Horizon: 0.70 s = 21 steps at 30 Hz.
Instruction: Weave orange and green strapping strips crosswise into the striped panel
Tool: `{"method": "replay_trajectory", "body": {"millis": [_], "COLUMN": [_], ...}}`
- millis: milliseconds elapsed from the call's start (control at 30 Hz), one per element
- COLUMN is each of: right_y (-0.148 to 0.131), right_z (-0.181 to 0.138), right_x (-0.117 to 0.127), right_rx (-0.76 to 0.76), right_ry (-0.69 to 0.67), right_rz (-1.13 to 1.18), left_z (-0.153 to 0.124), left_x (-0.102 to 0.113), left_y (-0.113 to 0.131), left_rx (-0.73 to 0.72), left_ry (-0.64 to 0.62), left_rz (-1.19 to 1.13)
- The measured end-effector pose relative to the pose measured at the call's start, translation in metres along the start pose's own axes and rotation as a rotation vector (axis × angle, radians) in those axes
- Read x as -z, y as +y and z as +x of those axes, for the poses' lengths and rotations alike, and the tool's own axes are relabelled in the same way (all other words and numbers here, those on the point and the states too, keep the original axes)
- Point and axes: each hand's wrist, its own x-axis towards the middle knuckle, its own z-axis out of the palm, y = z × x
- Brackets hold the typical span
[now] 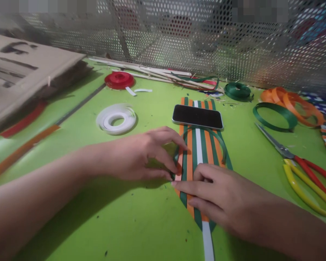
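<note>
Orange, green and white ribbon strips (189, 145) lie side by side in a long panel, its near end cut to a point. My left hand (152, 154) is at the panel's left edge, thumb and finger pinched on a narrow green ribbon (222, 143) that curls up over the strips. My right hand (220, 195) rests across the strips with its fingers stretched out, the index fingertip close to the left thumb. A phone (197, 116) lies across the far part of the panel. One white strip (208, 241) runs out past the near tip.
White (104, 119), red (119, 79) and green (237, 90) ribbon rolls lie beyond. Scissors (296, 159), a loose green coil (274, 116) and orange coils (304, 105) are at right. Cardboard (43, 61) is at left, thin sticks (163, 72) before a perforated metal screen (163, 36).
</note>
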Motion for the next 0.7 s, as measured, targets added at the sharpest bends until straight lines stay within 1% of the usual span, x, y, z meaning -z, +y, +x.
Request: {"method": "replay_trajectory", "body": {"millis": [67, 200, 333, 500, 700], "right_y": [0.001, 0.001, 0.0, -0.001, -0.003], "right_z": [-0.001, 0.0, 0.002, 0.002, 0.002], "right_x": [0.001, 0.005, 0.007, 0.006, 0.007], "right_rx": [-0.005, -0.012, -0.027, -0.045, -0.012], "right_ry": [-0.001, -0.029, -0.05, -0.064, -0.054], "right_rz": [0.002, 0.026, 0.052, 0.057, 0.063], "left_z": [-0.001, -0.001, 0.001, 0.002, 0.0], "left_x": [-0.001, -0.001, -0.003, -0.007, -0.014], "left_y": [-0.003, -0.006, -0.003, 0.002, 0.005], "left_rx": [0.005, 0.01, 0.023, 0.023, 0.084], "left_ry": [-0.009, -0.082, -0.123, -0.144, -0.2], "left_rz": [0.005, 0.02, 0.046, 0.068, 0.201]}}
